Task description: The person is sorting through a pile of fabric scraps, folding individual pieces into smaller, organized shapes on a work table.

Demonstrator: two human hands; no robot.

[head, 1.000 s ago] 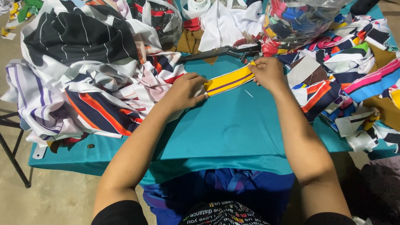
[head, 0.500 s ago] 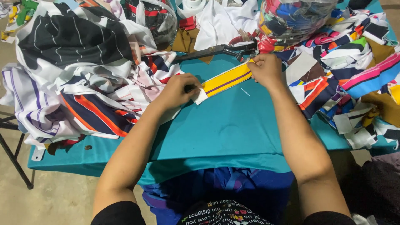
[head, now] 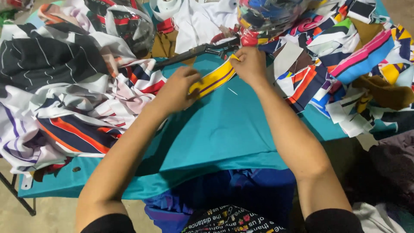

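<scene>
Both hands, left hand (head: 179,89) and right hand (head: 250,64), pinch a yellow striped fabric strip (head: 213,79) flat on teal cloth (head: 224,129) near the tabletop's far edge

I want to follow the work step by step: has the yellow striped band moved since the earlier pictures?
No. The yellow striped band lies as before on the teal cloth, just below the dark scissors, with the left hand and right hand at its ends.

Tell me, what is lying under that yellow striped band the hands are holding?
The yellow band lies on a teal cloth, stretched between the left hand and the right hand. What lies beneath the teal cloth is covered, and both band ends are hidden by the fingers.
</scene>
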